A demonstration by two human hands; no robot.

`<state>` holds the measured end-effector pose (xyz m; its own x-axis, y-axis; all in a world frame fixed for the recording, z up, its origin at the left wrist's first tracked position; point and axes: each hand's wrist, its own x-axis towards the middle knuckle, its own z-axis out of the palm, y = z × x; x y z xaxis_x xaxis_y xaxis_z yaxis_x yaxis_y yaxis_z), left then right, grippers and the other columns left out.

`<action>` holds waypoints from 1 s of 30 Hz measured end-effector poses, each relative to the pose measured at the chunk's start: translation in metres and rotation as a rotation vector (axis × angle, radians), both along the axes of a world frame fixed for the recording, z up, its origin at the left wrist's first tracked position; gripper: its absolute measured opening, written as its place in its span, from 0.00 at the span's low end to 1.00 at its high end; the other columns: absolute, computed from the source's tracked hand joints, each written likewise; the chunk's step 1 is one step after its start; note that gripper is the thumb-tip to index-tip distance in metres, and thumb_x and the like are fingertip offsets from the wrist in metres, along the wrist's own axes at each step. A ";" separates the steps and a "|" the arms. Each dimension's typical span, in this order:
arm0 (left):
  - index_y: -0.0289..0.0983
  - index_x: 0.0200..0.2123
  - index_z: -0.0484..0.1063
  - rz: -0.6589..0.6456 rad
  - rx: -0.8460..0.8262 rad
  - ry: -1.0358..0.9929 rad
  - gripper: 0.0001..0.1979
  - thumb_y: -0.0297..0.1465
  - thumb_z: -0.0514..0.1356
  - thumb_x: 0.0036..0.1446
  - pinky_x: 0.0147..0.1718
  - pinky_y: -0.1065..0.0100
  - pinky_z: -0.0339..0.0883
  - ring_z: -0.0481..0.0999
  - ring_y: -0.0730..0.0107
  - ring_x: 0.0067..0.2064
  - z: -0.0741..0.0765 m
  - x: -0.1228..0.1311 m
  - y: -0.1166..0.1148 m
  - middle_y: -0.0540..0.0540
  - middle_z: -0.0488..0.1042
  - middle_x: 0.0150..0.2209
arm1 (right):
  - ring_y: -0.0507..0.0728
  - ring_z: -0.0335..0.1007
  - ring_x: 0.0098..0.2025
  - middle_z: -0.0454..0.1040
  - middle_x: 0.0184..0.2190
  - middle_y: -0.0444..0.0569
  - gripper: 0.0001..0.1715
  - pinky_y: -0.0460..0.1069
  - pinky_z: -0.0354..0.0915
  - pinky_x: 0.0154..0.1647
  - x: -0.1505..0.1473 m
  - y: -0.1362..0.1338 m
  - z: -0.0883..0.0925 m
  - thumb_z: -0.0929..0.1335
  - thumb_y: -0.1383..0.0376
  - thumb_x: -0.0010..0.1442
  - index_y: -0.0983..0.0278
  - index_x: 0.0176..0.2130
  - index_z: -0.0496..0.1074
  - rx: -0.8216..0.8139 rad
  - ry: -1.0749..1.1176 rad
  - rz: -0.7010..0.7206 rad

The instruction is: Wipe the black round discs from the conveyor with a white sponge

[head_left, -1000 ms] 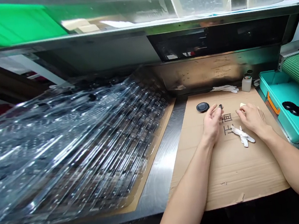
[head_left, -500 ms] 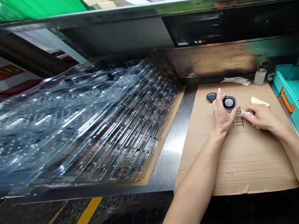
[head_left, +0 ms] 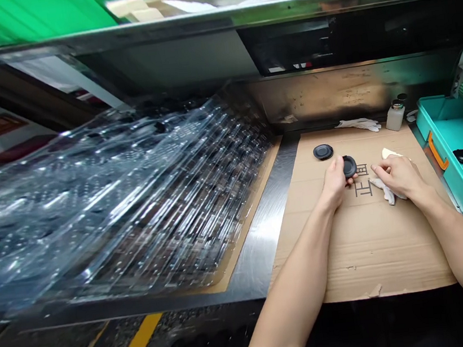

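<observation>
My left hand [head_left: 335,183] grips a round black plastic part [head_left: 349,166] by its edge, its smooth, dished face turned up. My right hand [head_left: 400,175] is closed, fingers curled, with a crumpled white cloth [head_left: 388,195] hanging out below it. A small gap separates the two hands over the cardboard sheet [head_left: 378,251]. Up and left of my left hand lies a second round black part [head_left: 323,152]. Just behind my right hand is a cream-coloured, wedge-like pad [head_left: 388,152], partly hidden by the fingers.
A teal bin [head_left: 451,190] with an orange latch and black parts inside stands at the right. Behind the cardboard are a white bottle [head_left: 395,115] and a white glove [head_left: 359,124]. Stacked clear plastic trays [head_left: 146,207] fill the left side of the metal bench.
The black part in my left hand has been turned over, from its detailed side to its smooth face. My right hand has lifted away from it, and more of the cloth shows.
</observation>
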<state>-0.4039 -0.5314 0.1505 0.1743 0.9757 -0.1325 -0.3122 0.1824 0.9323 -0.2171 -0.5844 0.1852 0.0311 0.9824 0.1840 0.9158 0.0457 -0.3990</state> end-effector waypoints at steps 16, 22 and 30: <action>0.34 0.45 0.76 0.112 0.205 0.586 0.15 0.25 0.69 0.53 0.20 0.77 0.62 0.69 0.80 0.21 0.022 -0.098 0.106 0.46 0.77 0.33 | 0.68 0.64 0.57 0.74 0.55 0.58 0.21 0.59 0.59 0.55 0.022 0.018 -0.037 0.62 0.57 0.72 0.62 0.55 0.76 0.044 -0.058 -0.252; 0.34 0.49 0.78 -0.002 0.148 0.717 0.16 0.29 0.68 0.56 0.28 0.70 0.70 0.69 0.77 0.22 0.013 -0.087 0.114 0.44 0.80 0.33 | 0.68 0.63 0.57 0.74 0.55 0.58 0.20 0.59 0.58 0.55 0.020 0.016 -0.039 0.62 0.58 0.72 0.61 0.55 0.76 0.044 -0.044 -0.254; 0.40 0.63 0.72 -0.056 0.347 1.157 0.47 0.46 0.78 0.39 0.70 0.48 0.54 0.56 0.34 0.73 0.030 -0.081 0.117 0.35 0.57 0.74 | 0.67 0.62 0.58 0.73 0.55 0.59 0.22 0.59 0.57 0.56 0.014 0.023 -0.041 0.62 0.54 0.74 0.62 0.55 0.75 0.056 -0.029 -0.297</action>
